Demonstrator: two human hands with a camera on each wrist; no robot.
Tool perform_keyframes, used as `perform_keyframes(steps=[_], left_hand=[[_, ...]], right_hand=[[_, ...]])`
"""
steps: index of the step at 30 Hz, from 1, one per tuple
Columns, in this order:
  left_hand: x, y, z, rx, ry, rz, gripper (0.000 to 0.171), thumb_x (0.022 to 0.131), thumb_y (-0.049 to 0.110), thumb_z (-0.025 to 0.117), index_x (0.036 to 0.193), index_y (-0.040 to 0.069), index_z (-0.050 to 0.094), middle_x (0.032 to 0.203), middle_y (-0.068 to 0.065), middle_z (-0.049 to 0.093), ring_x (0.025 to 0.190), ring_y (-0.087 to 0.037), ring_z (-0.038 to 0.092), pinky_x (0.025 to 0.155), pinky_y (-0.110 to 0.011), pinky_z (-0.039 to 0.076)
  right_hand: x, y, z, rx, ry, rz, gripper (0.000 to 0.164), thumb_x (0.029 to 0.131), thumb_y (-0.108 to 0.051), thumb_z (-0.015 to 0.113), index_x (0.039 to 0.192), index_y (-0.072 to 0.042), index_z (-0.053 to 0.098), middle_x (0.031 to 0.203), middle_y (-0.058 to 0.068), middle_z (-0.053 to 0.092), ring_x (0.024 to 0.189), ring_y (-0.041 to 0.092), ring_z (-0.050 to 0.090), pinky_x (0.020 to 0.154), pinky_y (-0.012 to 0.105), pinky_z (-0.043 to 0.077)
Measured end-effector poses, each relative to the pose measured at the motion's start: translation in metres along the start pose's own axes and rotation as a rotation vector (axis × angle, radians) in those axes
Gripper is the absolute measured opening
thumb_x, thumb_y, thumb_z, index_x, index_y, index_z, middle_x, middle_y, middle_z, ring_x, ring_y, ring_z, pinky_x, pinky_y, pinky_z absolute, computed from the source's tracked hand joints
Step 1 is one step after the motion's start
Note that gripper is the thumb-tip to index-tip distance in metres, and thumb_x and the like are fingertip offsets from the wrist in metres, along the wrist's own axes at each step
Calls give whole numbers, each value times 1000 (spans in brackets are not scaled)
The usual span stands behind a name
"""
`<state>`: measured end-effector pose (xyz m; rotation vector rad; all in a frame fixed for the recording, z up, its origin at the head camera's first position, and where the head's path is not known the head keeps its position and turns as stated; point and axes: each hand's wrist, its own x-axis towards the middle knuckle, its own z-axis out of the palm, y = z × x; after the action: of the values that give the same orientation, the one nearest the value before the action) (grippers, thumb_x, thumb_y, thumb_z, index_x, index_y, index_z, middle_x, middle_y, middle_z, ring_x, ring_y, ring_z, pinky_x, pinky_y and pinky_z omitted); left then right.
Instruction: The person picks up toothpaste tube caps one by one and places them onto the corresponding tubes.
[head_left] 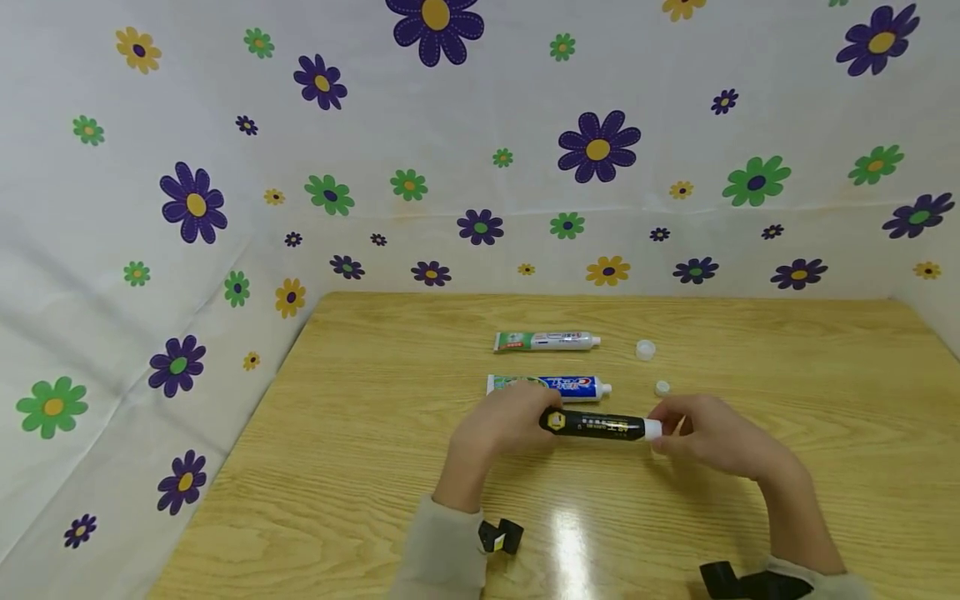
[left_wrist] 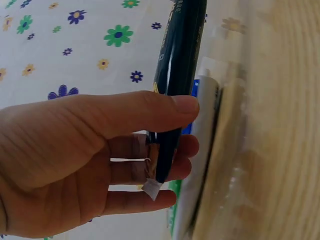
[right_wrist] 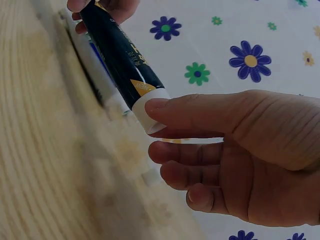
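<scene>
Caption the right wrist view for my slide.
Right hand pinches the white cap of a glossy black, gold-lettered tube.

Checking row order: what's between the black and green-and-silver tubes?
The blue tube; the head view shows it on the table, partly hidden by the left hand, between the green-and-silver tube behind and the held black tube in front.

Left wrist view crops black tube [left_wrist: 177, 60]

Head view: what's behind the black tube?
Behind the black tube: a blue tube on the table, then a green-and-silver tube farther back. The left hand covers part of the blue tube; tabletop masked by the black tube can't be seen.
</scene>
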<state>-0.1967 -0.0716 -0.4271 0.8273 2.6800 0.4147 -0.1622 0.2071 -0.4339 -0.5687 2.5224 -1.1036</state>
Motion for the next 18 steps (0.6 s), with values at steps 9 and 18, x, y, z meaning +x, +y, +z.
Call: perform_keyframes(steps=[9,18], left_hand=[[6,0,13,56,-62,-36,17,82,17,81,93,16,68,84,6,57,78,-11,50,67,-25,44],[6,3,17,61,-90,-74,26,80,14,80,101,17,65,90,5,58,81,-12,51,68,-28,46]], right_hand=[[7,13,10,42,-63,37,28,87,-21,76,106,-2,69,86,2,61,78,18,52,65,28,46],[10,16,13,-7,-68,68,28,82,-18,80,104,-4,69,91,3,60,83,19,52,73,35,47]])
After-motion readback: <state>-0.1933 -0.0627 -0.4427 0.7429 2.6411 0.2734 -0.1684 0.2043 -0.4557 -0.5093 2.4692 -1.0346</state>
